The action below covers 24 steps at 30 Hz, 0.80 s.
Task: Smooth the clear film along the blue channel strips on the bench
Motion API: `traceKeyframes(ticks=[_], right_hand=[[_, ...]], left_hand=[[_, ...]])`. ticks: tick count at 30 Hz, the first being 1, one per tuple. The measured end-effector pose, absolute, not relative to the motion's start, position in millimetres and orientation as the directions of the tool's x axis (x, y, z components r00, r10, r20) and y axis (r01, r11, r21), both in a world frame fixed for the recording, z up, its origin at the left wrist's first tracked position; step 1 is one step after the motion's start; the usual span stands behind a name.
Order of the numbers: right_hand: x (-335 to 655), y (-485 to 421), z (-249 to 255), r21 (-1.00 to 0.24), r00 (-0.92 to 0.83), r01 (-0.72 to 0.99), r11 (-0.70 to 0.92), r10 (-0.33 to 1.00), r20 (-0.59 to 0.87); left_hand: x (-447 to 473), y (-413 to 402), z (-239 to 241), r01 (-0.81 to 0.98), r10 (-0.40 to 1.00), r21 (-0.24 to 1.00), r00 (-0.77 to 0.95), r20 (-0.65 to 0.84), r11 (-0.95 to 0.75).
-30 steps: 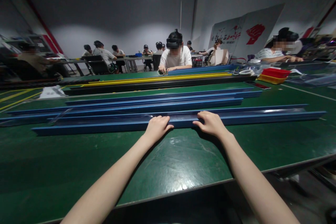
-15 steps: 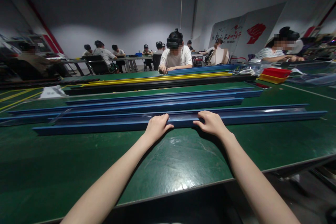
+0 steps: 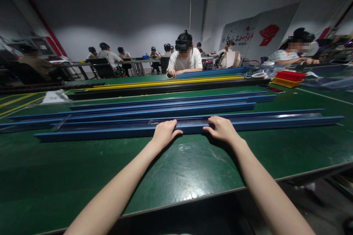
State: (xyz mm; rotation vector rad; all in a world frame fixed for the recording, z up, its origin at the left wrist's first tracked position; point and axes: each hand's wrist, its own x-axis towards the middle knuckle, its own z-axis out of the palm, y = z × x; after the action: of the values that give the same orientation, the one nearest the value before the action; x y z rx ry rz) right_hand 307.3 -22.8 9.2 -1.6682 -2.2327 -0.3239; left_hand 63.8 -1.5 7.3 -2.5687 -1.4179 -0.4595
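Both hands are gripping the nearest blue rail (image 3: pixel 193 127), lying lengthwise across the green table (image 3: pixel 176 169) just ahead of the person. The left hand (image 3: pixel 164 134) is curling its fingers over the rail's top edge, thumb on the near side; the right hand (image 3: pixel 222 129) is doing the same just beside it — both closed on the rail near its middle. Holding a long rail this centrally risks the ends swinging; spreading the hands wider would be steadying it better. More blue rails (image 3: pixel 162 110) are lying close behind, so room is mostly toward the person — bare table runs to the near edge. A red tray (image 3: pixel 289 76) is sitting well apart, far right.
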Motion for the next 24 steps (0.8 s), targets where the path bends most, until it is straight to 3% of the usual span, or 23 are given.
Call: traceKeyframes(ticks=[18, 24], right_hand=[[310.4, -23.9, 5.9, -0.01, -0.27, 0.951, 0.309, 0.848, 0.457], [308.6, -24.4, 7.6, -0.064, -0.275, 0.935, 0.349, 0.826, 0.491]], left_hand=[[64.4, -3.2, 2.8, 0.85, 0.769, -0.115, 0.515, 0.377, -0.513], [63.4, -2.0, 0.0, 0.847, 0.76, -0.122, 0.521, 0.388, -0.518]])
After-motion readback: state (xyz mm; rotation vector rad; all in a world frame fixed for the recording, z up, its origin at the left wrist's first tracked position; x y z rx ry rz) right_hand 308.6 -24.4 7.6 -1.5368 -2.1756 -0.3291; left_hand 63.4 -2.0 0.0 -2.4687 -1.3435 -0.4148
